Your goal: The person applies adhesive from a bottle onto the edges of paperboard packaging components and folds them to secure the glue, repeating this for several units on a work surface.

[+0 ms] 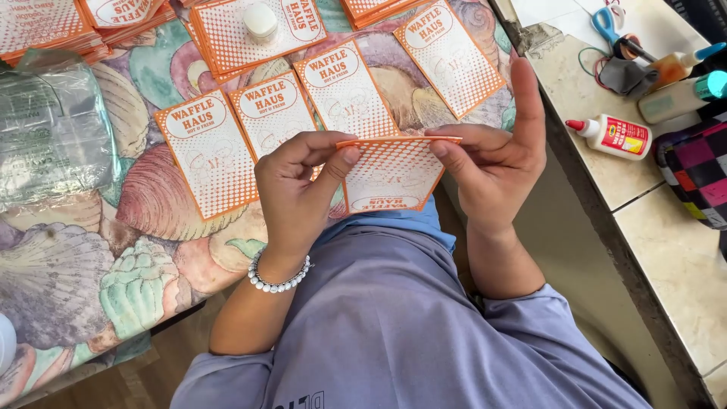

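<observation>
- I see the left hand (299,185) pinching the left end of an orange-and-white paper sleeve (394,176), thumb on the near face and fingers curled over the folded top edge.
- The right hand (492,155) grips the right end of the same paper sleeve between thumb and bent fingers; its index finger sticks straight up, free of the paper.
- The paper sleeve is held in the air between both hands, above my lap and just off the near edge of the worktop (144,250); its print faces me upside down and its top edge is folded over.
- A beaded bracelet (279,282) circles the left wrist, below the paper sleeve and to its left.
- Beyond the paper sleeve, four flat sleeves (212,151) of the same kind lie in a slanted row on the shell-patterned cloth covering the worktop.
- Further beyond the paper sleeve, a small white jar (260,21) sits on another flat piece, with orange stacks (45,30) along the far edge.
- Well left of the paper sleeve lies a clear plastic bag (49,129) on the cloth.
- Right of the paper sleeve runs a tiled ledge (651,227), carrying a white glue bottle (613,136) with a red tip lying on its side.
- Beyond that glue bottle I make out blue-handled scissors (609,26), two more bottles (681,83) and a checked pouch (700,170) at the frame's edge.
</observation>
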